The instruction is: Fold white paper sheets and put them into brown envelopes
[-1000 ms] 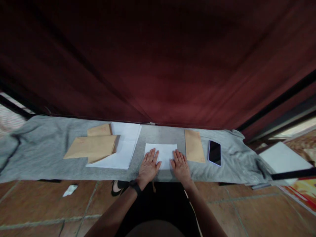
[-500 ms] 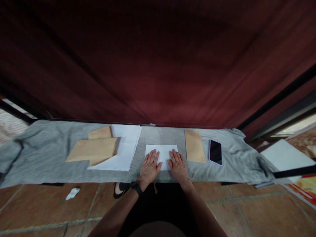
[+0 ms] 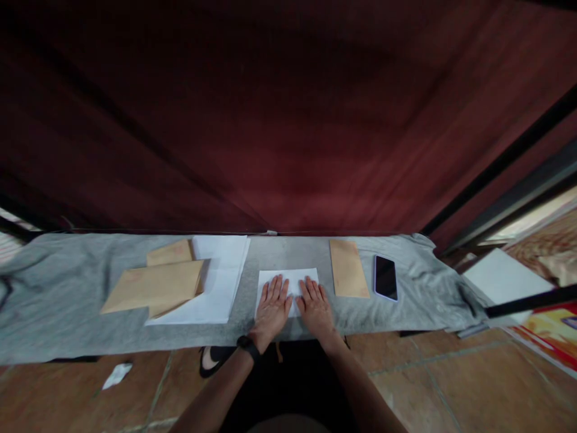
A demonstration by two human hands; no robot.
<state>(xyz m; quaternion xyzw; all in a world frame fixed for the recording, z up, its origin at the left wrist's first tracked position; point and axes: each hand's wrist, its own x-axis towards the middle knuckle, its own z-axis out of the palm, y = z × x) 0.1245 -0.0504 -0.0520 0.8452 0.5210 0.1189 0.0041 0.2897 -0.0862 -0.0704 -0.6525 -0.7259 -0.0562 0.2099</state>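
Note:
A white sheet of paper point(image 3: 294, 276), smaller than the sheets at the left and perhaps folded, lies on the grey cloth in front of me. My left hand point(image 3: 273, 307) rests flat on its left part, fingers stretched out. On its right part lies my right hand point(image 3: 314, 305), palm down with the fingers extended. The hands are a little apart, thumbs pointing toward each other. To the right of the paper is a single brown envelope point(image 3: 350, 269), flat on the cloth and touched by neither hand.
Several brown envelopes point(image 3: 155, 285) lie partly on larger white sheets point(image 3: 220, 282) at the left. A phone point(image 3: 386, 278) lies right of the single envelope. Grey cloth point(image 3: 288, 252) covers the narrow table. Behind it hangs a dark red curtain point(image 3: 288, 150). Paper scrap point(image 3: 117, 375) lies on the tiled floor.
The camera view has shifted and tilted slightly. My right hand has moved a little inward, closer to my left hand, on the paper. Both hands remain flat.

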